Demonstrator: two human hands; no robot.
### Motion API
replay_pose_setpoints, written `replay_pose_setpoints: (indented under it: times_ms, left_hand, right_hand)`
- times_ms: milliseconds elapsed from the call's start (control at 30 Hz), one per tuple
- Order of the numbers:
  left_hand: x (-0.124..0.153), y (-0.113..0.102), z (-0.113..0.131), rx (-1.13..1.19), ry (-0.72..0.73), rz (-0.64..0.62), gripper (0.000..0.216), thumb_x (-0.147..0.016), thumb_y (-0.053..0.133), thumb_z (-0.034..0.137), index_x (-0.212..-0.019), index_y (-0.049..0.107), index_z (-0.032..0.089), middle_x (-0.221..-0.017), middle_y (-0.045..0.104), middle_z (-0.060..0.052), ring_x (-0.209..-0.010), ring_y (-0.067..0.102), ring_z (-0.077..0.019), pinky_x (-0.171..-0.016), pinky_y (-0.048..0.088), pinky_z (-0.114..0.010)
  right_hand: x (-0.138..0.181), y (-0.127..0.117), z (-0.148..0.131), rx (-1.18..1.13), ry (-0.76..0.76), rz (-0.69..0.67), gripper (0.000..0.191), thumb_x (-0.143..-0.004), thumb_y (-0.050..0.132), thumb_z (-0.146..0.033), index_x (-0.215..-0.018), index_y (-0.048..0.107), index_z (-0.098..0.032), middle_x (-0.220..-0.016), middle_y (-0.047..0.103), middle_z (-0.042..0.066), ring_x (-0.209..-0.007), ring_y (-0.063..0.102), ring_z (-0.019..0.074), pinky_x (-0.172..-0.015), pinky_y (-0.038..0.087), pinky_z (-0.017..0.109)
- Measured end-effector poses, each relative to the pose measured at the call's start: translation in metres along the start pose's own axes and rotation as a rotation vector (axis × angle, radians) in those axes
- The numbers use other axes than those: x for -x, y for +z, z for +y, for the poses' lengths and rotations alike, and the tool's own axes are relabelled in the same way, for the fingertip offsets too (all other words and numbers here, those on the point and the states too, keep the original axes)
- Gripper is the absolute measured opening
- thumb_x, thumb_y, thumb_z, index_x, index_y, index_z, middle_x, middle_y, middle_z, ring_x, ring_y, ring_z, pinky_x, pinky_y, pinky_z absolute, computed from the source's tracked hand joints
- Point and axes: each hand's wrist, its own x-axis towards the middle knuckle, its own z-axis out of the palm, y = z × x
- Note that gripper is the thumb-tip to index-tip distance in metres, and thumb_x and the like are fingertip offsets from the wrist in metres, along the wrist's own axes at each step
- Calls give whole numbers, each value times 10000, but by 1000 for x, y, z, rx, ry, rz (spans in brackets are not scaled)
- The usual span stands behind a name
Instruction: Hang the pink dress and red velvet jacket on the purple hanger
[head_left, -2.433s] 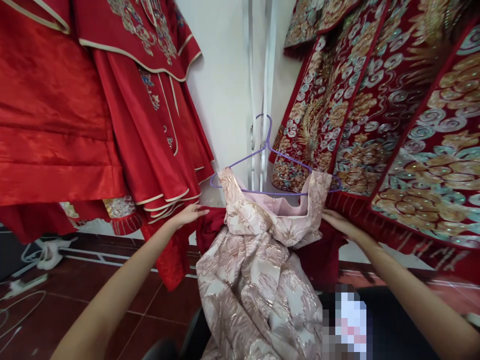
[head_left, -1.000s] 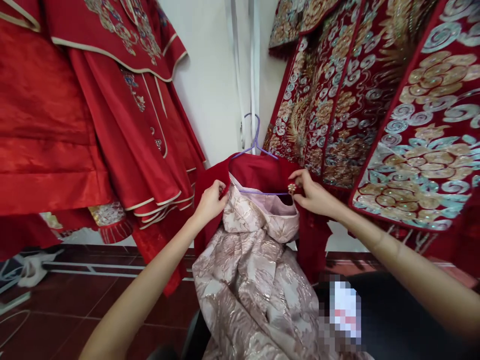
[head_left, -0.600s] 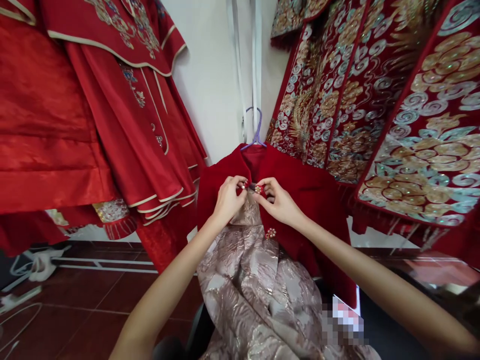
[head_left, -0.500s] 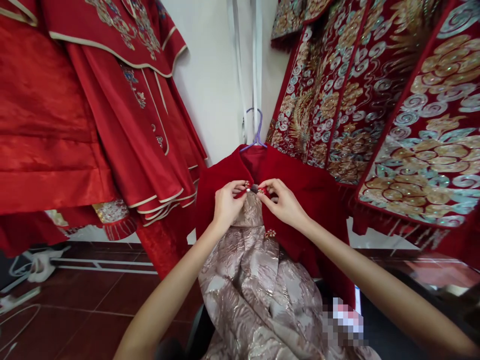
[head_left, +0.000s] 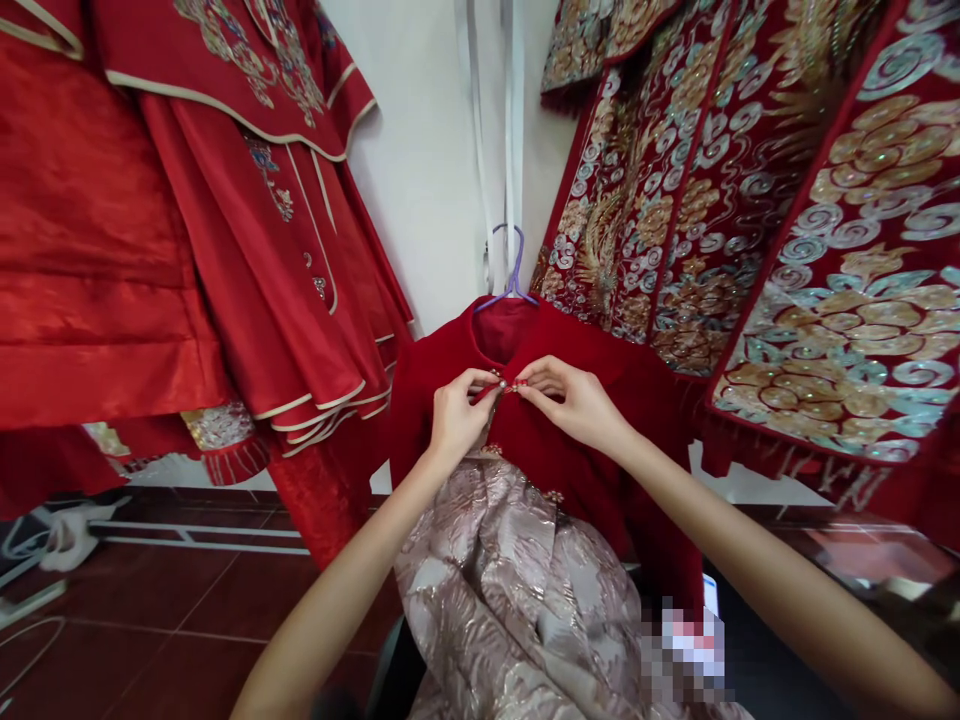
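A red jacket (head_left: 442, 350) hangs on a purple hanger (head_left: 517, 275) in front of me, over a shiny silver-pink brocade dress (head_left: 517, 560). My left hand (head_left: 463, 408) pinches the jacket's left front edge at a small pearl-like button (head_left: 502, 384). From the other side, my right hand (head_left: 571, 398) pinches the opposite edge at a red button loop (head_left: 520, 384). The two fastener halves meet between my fingertips, though whether they are joined cannot be seen. Lower on the front are more ornate fasteners (head_left: 553, 497).
Plain and embroidered red garments (head_left: 247, 250) hang at the left. Heavily embroidered red-and-gold garments (head_left: 697, 200) hang at the right. A white rack bar (head_left: 202, 535) and pale shoes (head_left: 67, 535) are low at the left, above a tiled floor (head_left: 180, 590).
My hands have come together, drawing the jacket's two front edges closed over the dress top. The button and loop, apart before, now meet.
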Motion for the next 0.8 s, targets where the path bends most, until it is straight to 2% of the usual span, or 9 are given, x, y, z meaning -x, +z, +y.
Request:
replay_pose_setpoints:
  times_ms: [133,300,367,467,567,800]
  left_hand:
    - [-2,-3,-2,0,-7,-19,106,-778,636,234,-872,666,194,-914,722,-29,-846,671,-152,-792,524,-273]
    - [-7,-12,1,-19,64,-170,142,-755,587,145,-876,651,182,-890,707,-28,-786,659,-129,-715,532,-236]
    - [-11,-15,6,-75,98,-218,155,-730,581,134,-864,646,175,-850,699,-27,-750,650,-126,-674,523,-223]
    - [-17,-18,15,-200,130,-267,114,-705,617,202,-811,639,167,-774,686,-21,-669,632,-126,-633,505,-227]
    - [-21,-17,22,-335,138,-285,134,-721,623,289,-769,632,165,-744,682,-24,-637,625,-134,-626,487,-240]
    - [-28,-12,22,-460,192,-330,96,-748,605,265,-767,630,174,-764,685,-29,-684,627,-148,-601,441,-228]
  right_hand:
    - [-1,7,-1,82,-41,31,107,-852,551,-267,-949,581,-233,-913,689,25,-857,672,178,-815,563,361]
    - [-3,11,-2,110,-90,49,110,-865,518,-232,-964,566,-234,-936,677,28,-869,670,171,-812,565,336]
    - [-5,12,-2,142,-103,44,111,-870,506,-228,-965,563,-235,-940,675,30,-875,669,175,-811,563,336]
    - [-7,12,0,171,-103,40,111,-873,501,-231,-964,565,-231,-945,679,32,-880,670,181,-811,562,343]
    - [-7,11,3,123,-97,47,125,-866,515,-228,-972,580,-214,-960,684,35,-895,670,169,-832,558,329]
    - [-11,7,15,-22,-8,64,161,-796,635,-282,-934,615,-200,-914,695,28,-868,674,155,-819,564,306]
